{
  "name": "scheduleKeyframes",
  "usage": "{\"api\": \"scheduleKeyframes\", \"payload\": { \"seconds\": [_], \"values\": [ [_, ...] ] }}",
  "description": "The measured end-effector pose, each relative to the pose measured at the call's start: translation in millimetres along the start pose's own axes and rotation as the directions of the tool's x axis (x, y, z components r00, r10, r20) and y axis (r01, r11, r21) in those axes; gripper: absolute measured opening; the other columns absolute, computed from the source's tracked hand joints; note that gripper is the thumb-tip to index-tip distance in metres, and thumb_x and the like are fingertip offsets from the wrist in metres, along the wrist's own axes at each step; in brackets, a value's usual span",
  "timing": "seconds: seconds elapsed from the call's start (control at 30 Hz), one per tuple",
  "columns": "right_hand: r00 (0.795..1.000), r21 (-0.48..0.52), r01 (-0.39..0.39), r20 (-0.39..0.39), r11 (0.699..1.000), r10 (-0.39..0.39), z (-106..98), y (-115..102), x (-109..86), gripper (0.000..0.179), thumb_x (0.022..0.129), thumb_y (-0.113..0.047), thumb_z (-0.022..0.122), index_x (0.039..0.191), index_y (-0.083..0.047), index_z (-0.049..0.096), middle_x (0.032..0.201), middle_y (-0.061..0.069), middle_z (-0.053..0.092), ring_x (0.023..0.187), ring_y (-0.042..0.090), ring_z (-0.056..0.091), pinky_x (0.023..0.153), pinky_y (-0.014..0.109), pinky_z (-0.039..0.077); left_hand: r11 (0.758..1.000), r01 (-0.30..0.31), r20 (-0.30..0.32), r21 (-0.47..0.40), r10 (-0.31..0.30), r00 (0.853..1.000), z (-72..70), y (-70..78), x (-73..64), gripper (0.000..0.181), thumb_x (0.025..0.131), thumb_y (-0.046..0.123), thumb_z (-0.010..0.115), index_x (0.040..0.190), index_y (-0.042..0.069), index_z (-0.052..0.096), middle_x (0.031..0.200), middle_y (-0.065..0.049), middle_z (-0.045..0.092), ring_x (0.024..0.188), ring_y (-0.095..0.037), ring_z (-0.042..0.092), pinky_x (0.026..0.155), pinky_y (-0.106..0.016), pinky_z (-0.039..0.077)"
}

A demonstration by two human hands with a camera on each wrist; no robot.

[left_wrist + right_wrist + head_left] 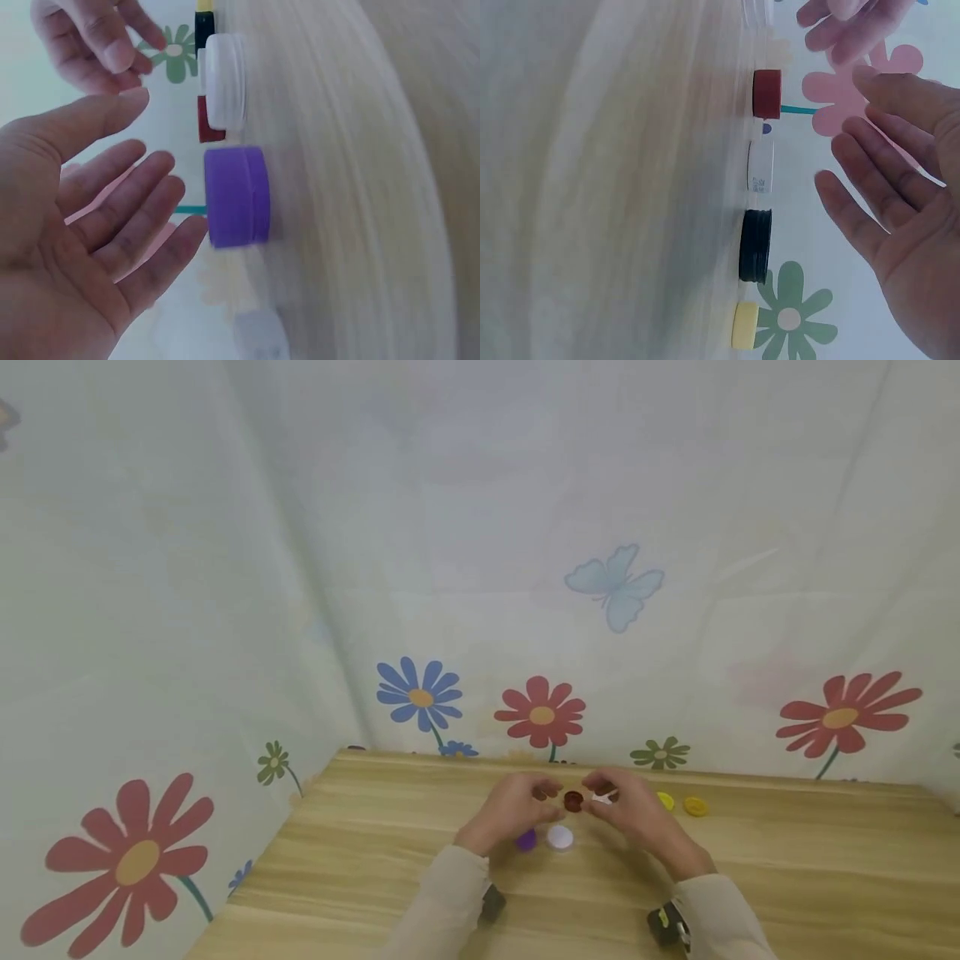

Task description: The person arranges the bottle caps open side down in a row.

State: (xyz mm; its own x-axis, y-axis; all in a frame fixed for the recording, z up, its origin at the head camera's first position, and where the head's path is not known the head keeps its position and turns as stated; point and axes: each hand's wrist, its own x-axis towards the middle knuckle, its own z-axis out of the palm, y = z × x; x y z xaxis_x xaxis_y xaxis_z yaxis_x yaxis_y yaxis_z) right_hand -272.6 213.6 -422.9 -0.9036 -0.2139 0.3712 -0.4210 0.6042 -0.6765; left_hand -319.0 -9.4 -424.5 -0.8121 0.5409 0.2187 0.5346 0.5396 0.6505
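Several bottle caps lie on the table between and around the two hands. A dark red cap (573, 801) (768, 94) sits between the left hand (513, 812) and the right hand (632, 810). Both hands hover over the table with fingers bent loosely, holding nothing. Closest to the left hand are a purple cap (237, 196) and a white cap (560, 837). Beside the right hand, in its wrist view, stand another white cap (761, 166) with small print and a black ridged cap (756, 246); the right hand hides the black one in the head view.
To the right lie a bright yellow cap (665, 802) and a darker yellow cap (695, 807). A whitish object (260, 335) stands beyond the purple cap, partly cut off. A flowered cloth (465, 568) hangs behind the wooden table (360, 827) and along its left side.
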Motion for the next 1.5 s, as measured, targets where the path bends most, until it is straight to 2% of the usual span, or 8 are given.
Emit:
{"api": "scheduleKeyframes", "payload": {
  "seconds": [0.17, 0.47, 0.67, 0.97, 1.2, 1.5],
  "values": [
    [0.999, -0.076, 0.024, -0.032, 0.997, -0.027, -2, 3, 1.5, 0.026, 0.093, -0.003, 0.08, 0.117, 0.004, 0.071, 0.115, 0.018, 0.072, 0.109, 0.039, 0.068, 0.092, 0.053, 0.057, 1.0, 0.013, -0.048, 0.021, -0.012, 0.999, 7.8, 4.2, 6.1, 0.04, 0.089, 0.012, 0.087, 0.126, 0.002, 0.075, 0.122, -0.012, 0.076, 0.113, -0.029, 0.071, 0.095, -0.037, 0.058],
    [1.0, -0.123, 0.011, 0.014, 0.992, -0.009, 0, 7, 9.2, 0.032, 0.093, -0.003, 0.08, 0.121, 0.007, 0.07, 0.12, 0.023, 0.07, 0.114, 0.045, 0.066, 0.098, 0.058, 0.054, 0.997, 0.055, -0.071, 0.059, -0.05, 0.996, 13.9, 7.1, 19.7, 0.046, 0.086, 0.012, 0.089, 0.128, 0.0, 0.073, 0.123, -0.012, 0.076, 0.113, -0.028, 0.07, 0.095, -0.038, 0.057],
    [0.999, -0.144, 0.016, 0.034, 0.989, -0.012, 2, 8, 17.4, 0.032, 0.092, -0.003, 0.08, 0.12, 0.008, 0.07, 0.12, 0.024, 0.07, 0.113, 0.045, 0.066, 0.098, 0.058, 0.055, 0.996, 0.074, -0.086, 0.039, -0.071, 0.994, 16.2, 7.6, 25.1, 0.044, 0.085, 0.01, 0.09, 0.124, -0.001, 0.074, 0.12, -0.014, 0.075, 0.11, -0.03, 0.072, 0.094, -0.039, 0.058],
    [0.999, -0.16, 0.008, 0.048, 0.987, 0.0, -2, 16, 17.5, 0.032, 0.09, 0.001, 0.08, 0.12, 0.009, 0.07, 0.118, 0.024, 0.07, 0.112, 0.045, 0.066, 0.097, 0.058, 0.055, 0.996, 0.073, -0.064, 0.049, -0.07, 0.996, 25.6, 8.4, 30.7, 0.043, 0.085, 0.011, 0.09, 0.122, -0.002, 0.074, 0.118, -0.015, 0.075, 0.11, -0.03, 0.071, 0.098, -0.04, 0.056],
    [0.997, -0.15, -0.017, 0.073, 0.989, 0.028, -1, 19, 19.1, 0.033, 0.09, 0.002, 0.08, 0.12, 0.008, 0.07, 0.121, 0.023, 0.07, 0.114, 0.044, 0.066, 0.099, 0.058, 0.054, 0.993, 0.103, -0.029, 0.05, -0.102, 0.994, 31.1, 7.7, 28.3, 0.043, 0.082, 0.005, 0.087, 0.122, -0.004, 0.073, 0.118, -0.017, 0.076, 0.115, -0.034, 0.069, 0.103, -0.041, 0.054],
    [0.994, -0.114, 0.0, 0.104, 0.994, 0.012, 0, 24, 21.4, 0.031, 0.087, 0.005, 0.075, 0.118, 0.008, 0.071, 0.12, 0.023, 0.071, 0.115, 0.045, 0.066, 0.1, 0.059, 0.053, 0.993, 0.115, -0.045, 0.009, -0.115, 0.992, 30.0, 4.4, 28.4, 0.043, 0.079, 0.002, 0.087, 0.12, -0.002, 0.075, 0.117, -0.015, 0.076, 0.114, -0.03, 0.07, 0.102, -0.038, 0.055]
  ]
}}
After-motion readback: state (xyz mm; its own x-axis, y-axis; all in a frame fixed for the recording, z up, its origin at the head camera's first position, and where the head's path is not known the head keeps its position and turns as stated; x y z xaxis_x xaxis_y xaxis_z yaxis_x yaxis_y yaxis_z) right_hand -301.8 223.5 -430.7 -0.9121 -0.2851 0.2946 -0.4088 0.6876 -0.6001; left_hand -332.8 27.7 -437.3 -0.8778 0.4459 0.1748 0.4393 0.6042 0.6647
